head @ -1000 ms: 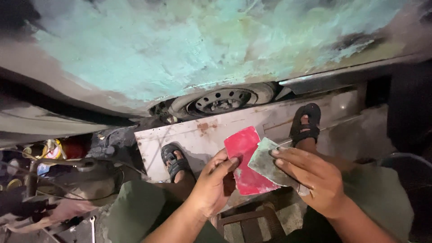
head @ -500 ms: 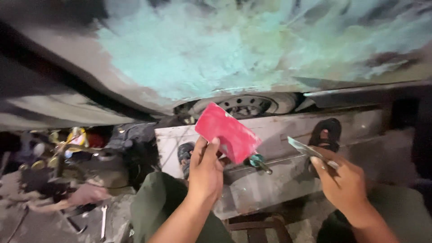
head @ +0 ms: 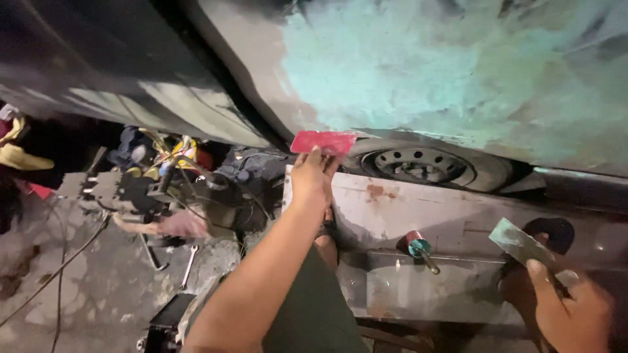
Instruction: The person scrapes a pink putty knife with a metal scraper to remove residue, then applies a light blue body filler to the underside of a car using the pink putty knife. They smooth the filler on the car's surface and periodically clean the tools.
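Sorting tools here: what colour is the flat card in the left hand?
Red card, head view.

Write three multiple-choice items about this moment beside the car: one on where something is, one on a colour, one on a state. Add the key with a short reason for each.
1. Where is the red card held by the left hand?
A. Raised against the lower edge of the car body, beside the wheel
B. Flat on the ground
C. On the person's knee

2. What colour is the large filler patch on the car body?
A. Orange
B. Pale green
C. Dark blue

3. How is the grey scraper held by the right hand?
A. Pressed on the filler patch
B. Lying on the ground
C. Held low, away from the car body

Answers: 1 A, the card's edge sits at the lower edge of the car body, left of the wheel. 2 B, the patch is pale green. 3 C, the right hand holds the scraper down near the metal board.
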